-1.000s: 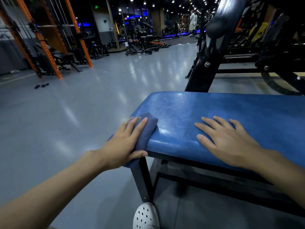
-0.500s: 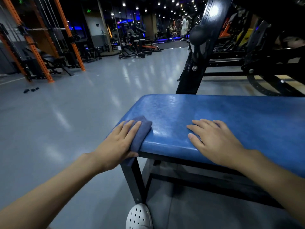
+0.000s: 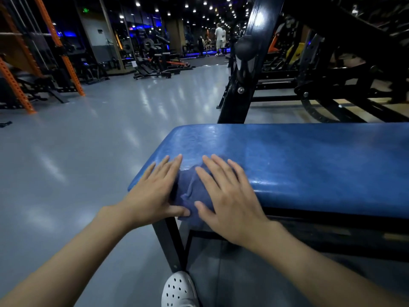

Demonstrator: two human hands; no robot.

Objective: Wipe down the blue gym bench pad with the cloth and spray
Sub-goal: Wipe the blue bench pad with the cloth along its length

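Observation:
The blue bench pad runs from the centre to the right edge, glossy and wet-looking along its near edge. A dark blue cloth lies bunched over the pad's near left corner and hangs a little below it. My left hand presses flat on the cloth's left side, thumb on its lower edge. My right hand lies flat on the cloth's right side, fingers spread. The cloth shows only between the two hands. No spray bottle is in view.
The bench's black steel leg and frame stand under the pad, with my white perforated shoe beside the leg. A black machine upright rises behind the pad. Grey floor stretches left toward orange racks. People stand far back.
My right hand slid left along the pad onto the cloth. My left hand shifted slightly right, so both hands now press the cloth at the pad's corner.

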